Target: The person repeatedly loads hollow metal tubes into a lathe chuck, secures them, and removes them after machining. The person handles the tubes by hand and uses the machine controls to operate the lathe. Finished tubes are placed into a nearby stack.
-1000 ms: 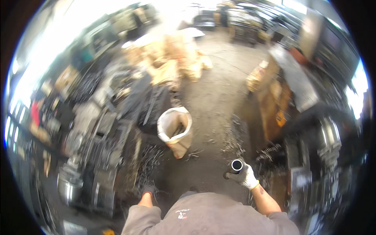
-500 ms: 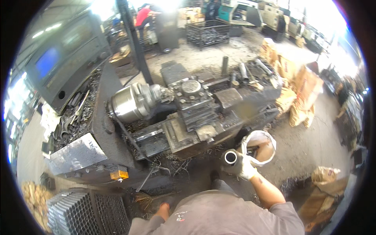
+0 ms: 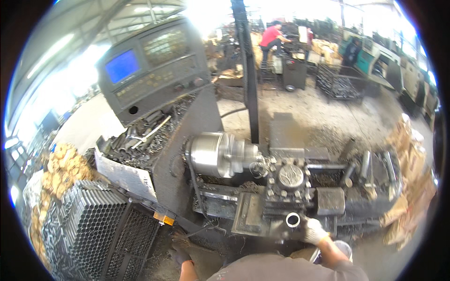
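In a whitish glove, my right hand (image 3: 315,232) is closed on a short metal tube (image 3: 292,220), its round open end facing up. It is in front of the lathe's tool turret (image 3: 290,177), at the near edge of the carriage. My left hand (image 3: 180,253), in a dark glove, hangs low beside the stack of tubes (image 3: 96,210); its fingers blur into the dark floor. A thin hooked rod (image 3: 201,228) leans against the machine close to it. The lathe chuck (image 3: 206,154) stands left of the turret, with curled metal shavings (image 3: 258,168) between them.
A white bucket (image 3: 344,248) sits below my right forearm. A control panel with a blue screen (image 3: 123,66) rises at left above a tray of tools and chips (image 3: 140,136). Paper sacks (image 3: 412,187) line the right side. A person in red (image 3: 272,37) works far back.
The view has swung left and upward. My right hand has carried the tube from beside the bucket to the lathe carriage. My gloved left hand has come into view near the tube stack.
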{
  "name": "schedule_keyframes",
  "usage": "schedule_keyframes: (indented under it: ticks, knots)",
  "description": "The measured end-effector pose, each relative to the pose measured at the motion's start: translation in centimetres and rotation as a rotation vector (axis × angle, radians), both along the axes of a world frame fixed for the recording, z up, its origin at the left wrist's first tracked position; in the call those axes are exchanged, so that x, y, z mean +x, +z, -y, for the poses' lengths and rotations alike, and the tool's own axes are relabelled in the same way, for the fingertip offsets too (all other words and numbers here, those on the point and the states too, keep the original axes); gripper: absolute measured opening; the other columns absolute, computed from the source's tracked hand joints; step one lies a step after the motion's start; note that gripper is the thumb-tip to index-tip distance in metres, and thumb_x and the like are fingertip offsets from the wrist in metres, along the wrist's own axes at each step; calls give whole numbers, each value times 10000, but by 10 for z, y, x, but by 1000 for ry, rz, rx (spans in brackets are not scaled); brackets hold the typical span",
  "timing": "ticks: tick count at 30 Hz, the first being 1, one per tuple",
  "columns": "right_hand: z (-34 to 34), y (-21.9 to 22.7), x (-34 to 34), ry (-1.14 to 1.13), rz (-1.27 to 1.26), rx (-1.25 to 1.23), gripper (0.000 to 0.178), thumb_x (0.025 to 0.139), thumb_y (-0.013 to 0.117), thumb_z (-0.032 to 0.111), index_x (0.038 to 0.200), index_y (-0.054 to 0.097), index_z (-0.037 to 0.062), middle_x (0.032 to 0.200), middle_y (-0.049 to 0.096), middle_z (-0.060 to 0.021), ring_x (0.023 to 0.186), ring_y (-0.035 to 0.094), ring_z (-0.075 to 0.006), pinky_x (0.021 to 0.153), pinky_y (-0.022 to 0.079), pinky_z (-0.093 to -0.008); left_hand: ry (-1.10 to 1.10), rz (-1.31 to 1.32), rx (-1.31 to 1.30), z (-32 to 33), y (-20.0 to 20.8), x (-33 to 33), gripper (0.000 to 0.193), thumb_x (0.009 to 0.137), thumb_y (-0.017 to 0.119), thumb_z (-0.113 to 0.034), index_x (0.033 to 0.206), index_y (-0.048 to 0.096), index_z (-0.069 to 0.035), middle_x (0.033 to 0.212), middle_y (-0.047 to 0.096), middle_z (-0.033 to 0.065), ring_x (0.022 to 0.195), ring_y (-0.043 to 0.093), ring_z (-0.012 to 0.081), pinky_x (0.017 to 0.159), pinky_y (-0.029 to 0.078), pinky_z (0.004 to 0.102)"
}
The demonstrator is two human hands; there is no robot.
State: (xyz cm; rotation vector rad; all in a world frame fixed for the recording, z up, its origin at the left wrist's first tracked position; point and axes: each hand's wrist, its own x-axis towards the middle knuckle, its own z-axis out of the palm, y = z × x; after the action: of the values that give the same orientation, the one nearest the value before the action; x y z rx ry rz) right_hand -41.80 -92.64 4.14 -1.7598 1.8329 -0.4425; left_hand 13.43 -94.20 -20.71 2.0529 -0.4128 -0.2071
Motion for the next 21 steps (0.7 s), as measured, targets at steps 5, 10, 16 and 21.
schedule_keyframes:
  ticks: [5,10,16,21]
  knots:
    - [44,85,-63,195,272,-261,203,812,805,92,1007,838,46,940,810,-121,837,781,-225,776,639,-364,-242,351,-123,53,74,13,461,1100,537,-389,1380,628,-34,1330,672,248,1196,665,454,1004,520,527]
    - [173,132,-25,170,164,-368,972,870,896,391,1639,404,56,1172,779,-230,1120,757,-327,1000,599,-419,-264,491,21,62,89,26,405,1099,564,-390,1289,662,-46,1261,693,225,1098,693,425,928,544,496]
    - [312,95,14,254,-198,455,948,922,736,665,1520,552,-46,1448,689,-152,1345,633,-290,1148,487,-395,-343,-249,-353,79,70,52,366,1066,600,-339,1189,692,-6,1062,751,207,953,714,363,880,550,461]
    - [341,43,22,425,-114,420,516,938,721,313,1370,703,33,1412,721,-134,1269,694,-245,1061,551,-381,-239,-123,-142,58,52,40,372,1026,646,-269,1222,679,45,1066,746,183,974,694,271,884,548,442]
